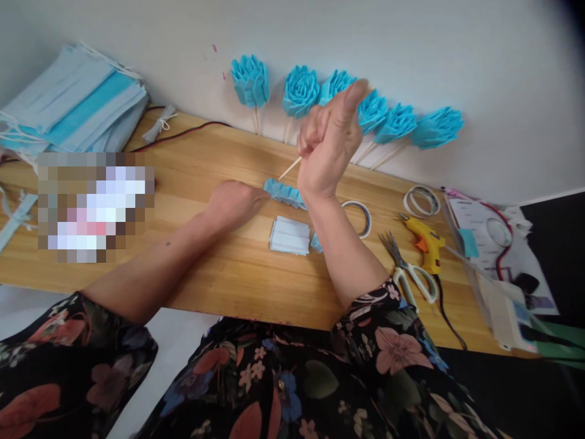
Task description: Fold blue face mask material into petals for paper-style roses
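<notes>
The right hand (329,141) is raised above the wooden counter (219,268) with its fingers curled closed around a thin wooden stick (289,169), whose tip points down to the left. The left hand (235,201) rests on the counter, its fingers pressed shut on the end of a pleated blue strip (286,192) lying just below the stick. A folded white piece (289,235) lies near, and blue flowers on sticks (300,91) lean against the wall behind, with scissors (409,268) and a yellow glue gun (425,242) to the right.
</notes>
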A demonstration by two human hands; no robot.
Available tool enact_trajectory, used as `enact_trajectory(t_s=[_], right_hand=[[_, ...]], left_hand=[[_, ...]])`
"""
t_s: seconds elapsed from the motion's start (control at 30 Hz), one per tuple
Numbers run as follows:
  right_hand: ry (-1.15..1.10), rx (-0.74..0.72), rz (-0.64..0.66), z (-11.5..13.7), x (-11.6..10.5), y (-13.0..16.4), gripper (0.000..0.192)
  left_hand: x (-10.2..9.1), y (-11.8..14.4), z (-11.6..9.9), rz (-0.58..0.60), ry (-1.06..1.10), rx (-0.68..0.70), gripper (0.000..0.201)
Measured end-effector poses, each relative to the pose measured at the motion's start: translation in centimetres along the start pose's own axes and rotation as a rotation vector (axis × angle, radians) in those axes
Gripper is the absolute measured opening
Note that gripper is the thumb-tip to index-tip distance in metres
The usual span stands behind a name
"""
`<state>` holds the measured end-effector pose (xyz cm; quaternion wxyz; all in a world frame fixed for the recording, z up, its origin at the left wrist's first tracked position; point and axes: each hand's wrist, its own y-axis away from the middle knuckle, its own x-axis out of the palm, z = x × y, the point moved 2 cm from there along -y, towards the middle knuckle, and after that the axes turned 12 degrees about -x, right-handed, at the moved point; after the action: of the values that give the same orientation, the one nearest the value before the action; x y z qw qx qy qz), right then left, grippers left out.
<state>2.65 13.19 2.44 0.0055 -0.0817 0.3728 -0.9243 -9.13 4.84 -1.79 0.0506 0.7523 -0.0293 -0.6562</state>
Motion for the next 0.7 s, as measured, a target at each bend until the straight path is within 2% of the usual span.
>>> enact_trajectory(t_s=[0.17,0.33,0.53,0.7], right_hand=[[0.018,0.045,0.072,-1.5,0.2,1.4,0.062],[0.007,0.001,0.061,-0.7,0.4,1.6,0.063],[-0.010,-0.046,0.036,-0.7,0.3,0.9,0.063],[0.010,0.002,0.056,-0.9,0.4,1.3,0.062]], left_hand=[[0.0,0.0,0.0,-0.016,-0.007,0.036,0.042],[0.1,0.0,0.1,-0.145,0.046,0.054,0.042],[0.5,-0.1,0.2,-0.084,0.107,0.065,0.039],[0.5,-0.1,0.1,-0.063,0.084,0.063,0.039]])
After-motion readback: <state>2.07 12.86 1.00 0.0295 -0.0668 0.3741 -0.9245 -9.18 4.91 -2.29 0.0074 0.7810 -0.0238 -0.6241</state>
